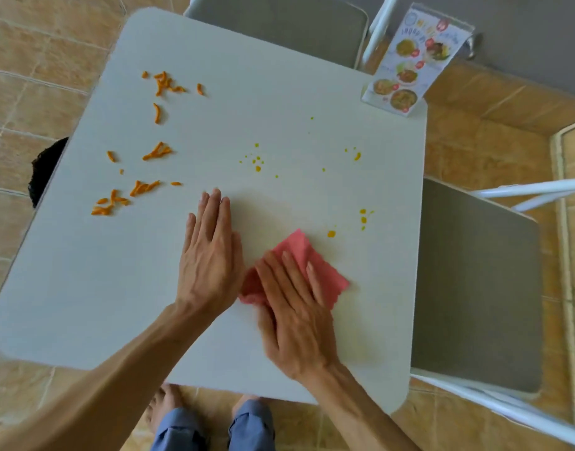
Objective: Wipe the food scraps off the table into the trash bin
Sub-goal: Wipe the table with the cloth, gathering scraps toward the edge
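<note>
A white square table [247, 102] fills the view. Orange food scraps [139, 187] lie scattered over its left half, in several clumps. Small yellow sauce drops [257, 161] dot the middle and right side. My right hand [294, 314] presses flat on a pink cloth [315, 262] near the front right of the table. My left hand [211, 255] lies flat on the bare tabletop just left of the cloth, fingers together and holding nothing. A dark trash bin [43, 170] peeks out beyond the table's left edge, mostly hidden.
An upright menu card [416, 60] stands at the table's far right corner. Grey-cushioned white chairs sit at the far side [286, 24] and the right side [474, 281]. Tiled floor surrounds the table, and my feet show under the near edge.
</note>
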Available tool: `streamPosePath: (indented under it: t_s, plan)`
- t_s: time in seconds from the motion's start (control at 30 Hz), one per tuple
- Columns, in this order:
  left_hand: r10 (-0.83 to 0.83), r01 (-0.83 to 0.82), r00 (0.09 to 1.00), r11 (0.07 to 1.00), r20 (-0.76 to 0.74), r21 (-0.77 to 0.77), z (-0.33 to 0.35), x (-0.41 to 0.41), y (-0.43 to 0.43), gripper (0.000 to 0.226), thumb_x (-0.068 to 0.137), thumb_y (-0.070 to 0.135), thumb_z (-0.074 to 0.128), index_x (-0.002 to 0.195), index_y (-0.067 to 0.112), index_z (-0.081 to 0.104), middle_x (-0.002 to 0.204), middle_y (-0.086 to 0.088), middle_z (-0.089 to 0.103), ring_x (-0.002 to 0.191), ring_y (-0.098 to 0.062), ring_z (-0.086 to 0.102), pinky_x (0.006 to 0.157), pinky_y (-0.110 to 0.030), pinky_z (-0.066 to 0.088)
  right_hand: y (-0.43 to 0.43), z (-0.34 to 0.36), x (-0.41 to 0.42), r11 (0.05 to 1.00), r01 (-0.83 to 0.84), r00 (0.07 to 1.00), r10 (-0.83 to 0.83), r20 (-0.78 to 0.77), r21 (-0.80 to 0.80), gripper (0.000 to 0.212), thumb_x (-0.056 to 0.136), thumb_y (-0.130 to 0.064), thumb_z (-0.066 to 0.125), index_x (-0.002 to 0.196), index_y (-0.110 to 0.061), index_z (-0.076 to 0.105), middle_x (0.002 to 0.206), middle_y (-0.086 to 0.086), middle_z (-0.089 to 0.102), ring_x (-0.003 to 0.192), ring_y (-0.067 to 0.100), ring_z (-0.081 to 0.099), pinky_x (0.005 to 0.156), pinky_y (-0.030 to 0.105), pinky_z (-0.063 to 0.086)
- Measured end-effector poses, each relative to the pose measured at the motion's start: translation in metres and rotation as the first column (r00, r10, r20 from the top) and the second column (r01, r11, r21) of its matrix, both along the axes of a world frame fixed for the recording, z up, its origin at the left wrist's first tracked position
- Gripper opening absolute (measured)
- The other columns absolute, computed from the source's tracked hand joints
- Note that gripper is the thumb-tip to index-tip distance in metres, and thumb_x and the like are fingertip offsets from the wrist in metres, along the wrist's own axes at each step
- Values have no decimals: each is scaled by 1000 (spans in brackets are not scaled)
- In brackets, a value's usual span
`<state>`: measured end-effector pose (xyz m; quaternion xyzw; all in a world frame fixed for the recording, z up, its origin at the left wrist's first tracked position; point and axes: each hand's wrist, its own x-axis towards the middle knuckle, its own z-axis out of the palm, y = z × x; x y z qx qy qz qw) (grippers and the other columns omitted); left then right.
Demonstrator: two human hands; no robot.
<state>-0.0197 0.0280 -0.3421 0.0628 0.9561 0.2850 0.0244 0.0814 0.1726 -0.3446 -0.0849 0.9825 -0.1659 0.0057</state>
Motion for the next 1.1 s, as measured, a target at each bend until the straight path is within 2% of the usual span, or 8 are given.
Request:
streamPosePath:
  t_s: [0.13, 0.27, 0.53, 0.73, 0.87, 0.93, 1.0, 1.1]
  plan:
    - [-107, 107, 993, 994, -40, -3, -6, -9, 22, 55, 100, 19, 30, 152, 0, 28, 162, -14, 20, 152, -23, 9, 123, -38, 4, 58, 2, -2, 970, 223, 971, -230, -59, -102, 47, 102, -36, 44, 142, -14, 54, 155, -2, 47, 151, 15, 32, 122, 51, 26]
    - [-157, 149, 986, 982, -57, -115, -21, -18, 43, 57, 101, 25, 30, 152, 0, 28, 163, -14, 20, 152, -25, 11, 124, -41, 5, 60, -20, -80, 787, 555, 764, -611, -210, -271, 25, 96, -11, 54, 117, -9, 68, 136, 3, 65, 138, 23, 51, 119, 44, 33]
    - [-147, 134, 988, 964, -38, -228, -22, -16, 47, 61, 100, 31, 28, 154, 3, 23, 164, -11, 16, 153, -22, 7, 124, -42, 5, 101, -20, -50, 987, 139, 975, -123, -185, 80, 45, 105, -26, 40, 148, -17, 50, 161, 10, 37, 153, 28, 26, 121, 55, 25]
    - [-143, 134, 990, 960, -20, -246, -21, -16, 49, 62, 100, 32, 26, 155, 3, 21, 165, -10, 13, 153, -21, 4, 124, -43, 6, 112, -22, -124, 617, 769, 636, -765, -103, 170, 61, 101, -50, 18, 157, -30, 32, 168, 11, 20, 156, 34, 12, 123, 61, 11]
    - [-143, 132, 989, 960, -24, -248, -20, -15, 46, 62, 100, 32, 26, 154, 3, 22, 164, -11, 14, 153, -22, 6, 124, -43, 5, 93, -22, -130, 954, 263, 963, -249, -106, 142, 57, 102, -49, 31, 153, -27, 40, 164, 8, 31, 154, 32, 20, 123, 56, 18]
    - [-140, 130, 990, 961, -23, -244, -20, -15, 47, 62, 100, 32, 26, 154, 2, 23, 164, -11, 15, 153, -22, 6, 124, -43, 6, 118, -19, -122, 989, 34, 996, -21, -88, 147, 61, 100, -55, 39, 155, -27, 36, 166, 6, 28, 156, 28, 18, 123, 53, 20]
    - [-133, 124, 991, 962, -20, -241, -19, -15, 48, 62, 100, 33, 25, 154, 3, 23, 164, -10, 15, 153, -22, 7, 124, -43, 6, 146, -19, -124, 955, 209, 978, -204, -49, 212, 69, 97, -66, 36, 158, -35, 27, 169, 5, 16, 156, 29, 12, 125, 53, 15]
    - [-125, 117, 992, 964, -22, -240, -19, -17, 50, 62, 100, 33, 24, 154, 3, 23, 164, -10, 15, 153, -21, 7, 124, -44, 6, 165, -17, -159, 748, 633, 766, -642, -20, 200, 69, 96, -69, 29, 158, -39, 21, 169, 9, 11, 155, 34, 11, 123, 57, 16]
